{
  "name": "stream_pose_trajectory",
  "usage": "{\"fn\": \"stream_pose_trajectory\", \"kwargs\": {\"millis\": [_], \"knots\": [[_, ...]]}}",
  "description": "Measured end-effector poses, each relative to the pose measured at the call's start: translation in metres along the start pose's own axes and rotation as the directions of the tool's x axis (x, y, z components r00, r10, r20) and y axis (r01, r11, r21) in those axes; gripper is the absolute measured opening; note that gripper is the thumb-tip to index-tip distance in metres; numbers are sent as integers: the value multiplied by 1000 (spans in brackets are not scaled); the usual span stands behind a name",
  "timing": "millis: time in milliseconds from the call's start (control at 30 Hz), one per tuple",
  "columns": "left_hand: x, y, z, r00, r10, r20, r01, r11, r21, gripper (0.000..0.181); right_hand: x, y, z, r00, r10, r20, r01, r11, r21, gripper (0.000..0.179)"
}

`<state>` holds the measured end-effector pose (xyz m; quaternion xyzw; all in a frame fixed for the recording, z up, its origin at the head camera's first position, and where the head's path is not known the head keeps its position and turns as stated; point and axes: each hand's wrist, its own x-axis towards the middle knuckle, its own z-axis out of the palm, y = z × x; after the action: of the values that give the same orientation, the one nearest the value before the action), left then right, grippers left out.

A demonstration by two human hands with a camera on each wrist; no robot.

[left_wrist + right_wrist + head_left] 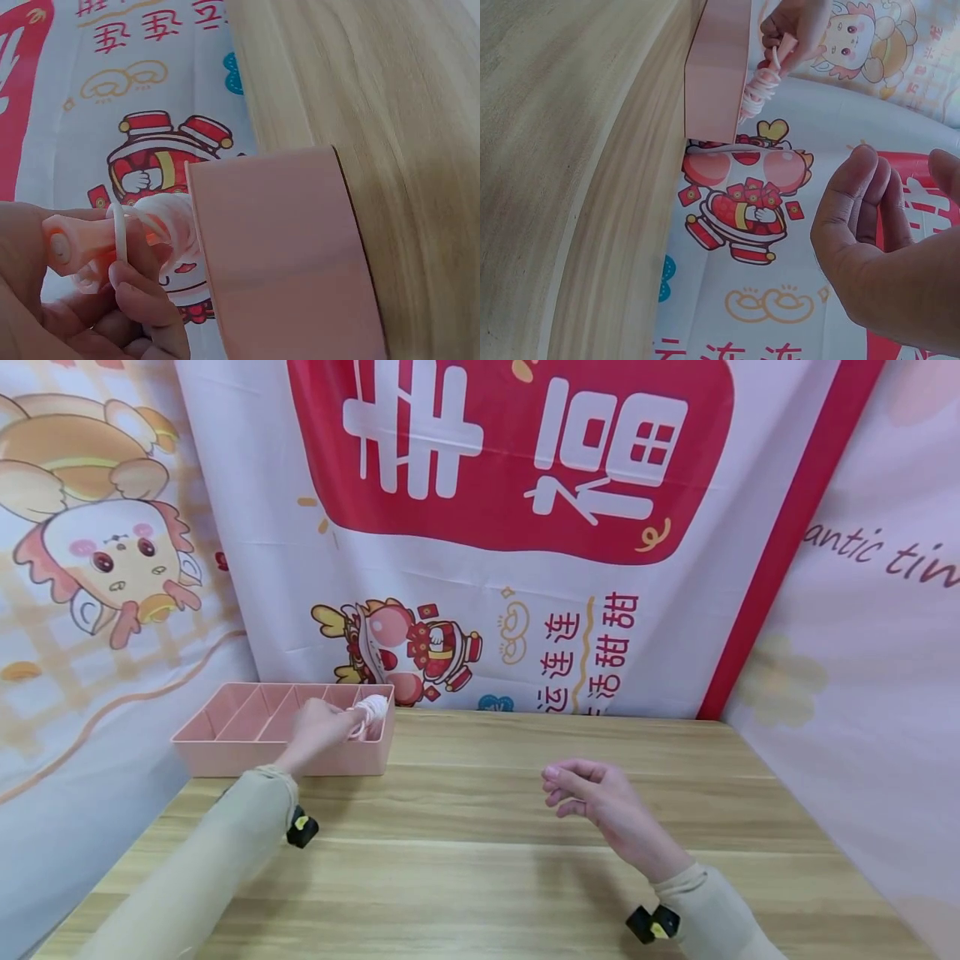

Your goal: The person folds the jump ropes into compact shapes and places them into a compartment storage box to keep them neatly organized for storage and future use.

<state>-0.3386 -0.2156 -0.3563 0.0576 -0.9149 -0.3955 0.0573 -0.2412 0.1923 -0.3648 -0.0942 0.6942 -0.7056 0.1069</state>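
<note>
At the box's right end, my left hand (318, 727) grips a jump rope (372, 708) by its pink handles. White cord (171, 217) is wound in a thick bundle around them, and one loop passes over a handle (82, 241) near my fingers in the left wrist view. The bundle sits at the rim of the pink divided box (300, 760), over its rightmost compartment. My right hand (603, 802) hovers over the right half of the table, holding nothing, its fingers loosely bent.
The box stands at the back left of the wooden table (450, 877), split into several compartments by thin walls. A printed cloth (450, 560) hangs behind the table's back edge, with more printed cloth (862, 660) at the right side and at the left.
</note>
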Motion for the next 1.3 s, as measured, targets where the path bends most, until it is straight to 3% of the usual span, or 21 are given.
{"fn": "stream_pose_trajectory", "kwargs": {"millis": [233, 400, 500, 600, 733, 800, 967, 1100, 1167, 1300], "knots": [[-3, 6, 11, 995, 55, -85, -37, 979, 200, 40, -1, -1, 0, 1000, -2, 0, 2, 1000, 2, 38], [1, -1, 18, 983, 126, -131, -72, 931, 357, 40, -2, -1, 0, 1000, -1, 2, 1, 1000, 2, 38], [2, -5, 20, 978, 167, -127, -103, 910, 403, 39, -3, -1, -1, 1000, -1, 12, 1, 1000, -2, 38], [0, -6, 19, 978, 185, -101, -132, 911, 391, 37, -3, -1, -2, 1000, -3, 22, 3, 1000, 0, 38], [-6, -12, 11, 977, 212, -6, -200, 932, 303, 37, -4, -1, -3, 999, -6, 36, 6, 1000, 5, 36], [-9, -20, 5, 961, 273, 49, -276, 929, 244, 36, -4, -1, -3, 999, -7, 44, 7, 1000, 4, 36], [-8, -42, -10, 888, 443, 123, -454, 887, 85, 48, -4, -3, -4, 999, -3, 51, 3, 1000, -7, 37], [-5, -49, -16, 864, 484, 143, -494, 869, 43, 53, -4, -3, -6, 998, -1, 66, 1, 1000, -3, 37], [-4, -50, -17, 867, 475, 150, -486, 873, 40, 52, -5, -2, -7, 996, -3, 84, 2, 1000, 5, 37], [-2, -53, -18, 888, 438, 142, -447, 894, 35, 56, -6, -1, -7, 993, -5, 114, 4, 1000, 14, 34]]}}
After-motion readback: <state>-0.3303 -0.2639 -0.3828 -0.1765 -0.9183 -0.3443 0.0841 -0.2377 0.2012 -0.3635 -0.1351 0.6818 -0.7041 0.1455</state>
